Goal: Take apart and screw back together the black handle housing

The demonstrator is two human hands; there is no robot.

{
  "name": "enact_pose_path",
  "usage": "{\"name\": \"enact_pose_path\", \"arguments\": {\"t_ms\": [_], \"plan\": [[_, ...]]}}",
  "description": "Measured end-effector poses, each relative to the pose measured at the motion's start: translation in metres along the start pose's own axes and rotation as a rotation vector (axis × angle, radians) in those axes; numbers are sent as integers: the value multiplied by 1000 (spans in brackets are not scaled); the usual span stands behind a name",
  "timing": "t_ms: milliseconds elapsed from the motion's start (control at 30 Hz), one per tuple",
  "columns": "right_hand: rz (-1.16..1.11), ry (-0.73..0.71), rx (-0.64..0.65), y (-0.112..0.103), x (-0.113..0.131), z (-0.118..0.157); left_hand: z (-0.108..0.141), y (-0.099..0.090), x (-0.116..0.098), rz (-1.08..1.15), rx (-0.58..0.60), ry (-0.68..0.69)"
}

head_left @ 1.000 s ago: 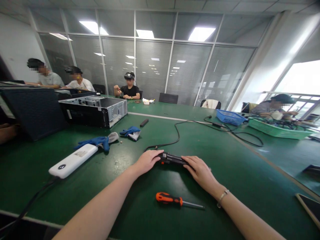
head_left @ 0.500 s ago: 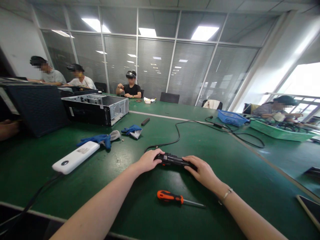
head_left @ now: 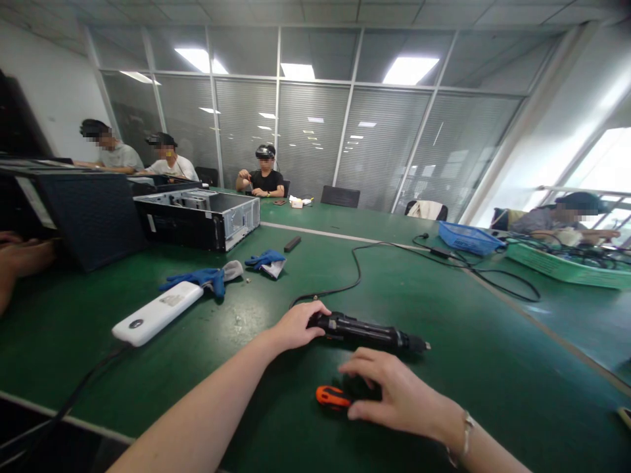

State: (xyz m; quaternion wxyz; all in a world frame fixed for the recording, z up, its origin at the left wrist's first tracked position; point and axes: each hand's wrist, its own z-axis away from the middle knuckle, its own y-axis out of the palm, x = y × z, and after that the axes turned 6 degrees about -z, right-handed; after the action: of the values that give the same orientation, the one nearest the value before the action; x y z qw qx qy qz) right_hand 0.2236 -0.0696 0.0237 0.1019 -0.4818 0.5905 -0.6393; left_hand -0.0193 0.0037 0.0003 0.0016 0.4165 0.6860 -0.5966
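1. Beyond the black power driver point(head_left: 369, 334) and to its left, I see one open computer case point(head_left: 185, 226), metal parts inside.
2. I count two baskets beyond the driver, to its right: the green basket point(head_left: 562, 266) holds tangled cables; I can't make out the contents of the blue basket point(head_left: 468, 242).
3. Left of the driver: one white device point(head_left: 158, 315) and two blue gloves point(head_left: 269, 258).
4. I have the left hand point(head_left: 296, 325) closed on the driver's left end.
5. Nearer me than the driver, one orange-handled screwdriver point(head_left: 331, 396) sits partly behind the right hand point(head_left: 389, 394), fingers spread; contact I can't tell.
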Motion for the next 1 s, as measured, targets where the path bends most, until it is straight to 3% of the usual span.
{"name": "enact_pose_path", "arguments": {"t_ms": [100,200,267,400,500,633,733,1000], "plan": [[33,-8,125,1,22,-4,1,0,-1,14,-1,16],[-3,-11,25,-5,25,-8,2,2,-2,15,-5,32],[-111,-3,-205,-11,18,-11,2,5,-2,-2,-16,39],[-313,-34,-808,-14,0,-13,1,11,0,-54,9,34],[-250,-173,-1042,-3,-6,-13,-1,12,0,-62,32,39],[-89,-348,-973,16,-13,-11,-1,13,-7,-58,68,57],[-41,-333,-903,23,-19,-10,-1,16,-12,-51,89,69],[62,-333,-871,17,-16,-6,0,17,-16,-43,83,68]]}}
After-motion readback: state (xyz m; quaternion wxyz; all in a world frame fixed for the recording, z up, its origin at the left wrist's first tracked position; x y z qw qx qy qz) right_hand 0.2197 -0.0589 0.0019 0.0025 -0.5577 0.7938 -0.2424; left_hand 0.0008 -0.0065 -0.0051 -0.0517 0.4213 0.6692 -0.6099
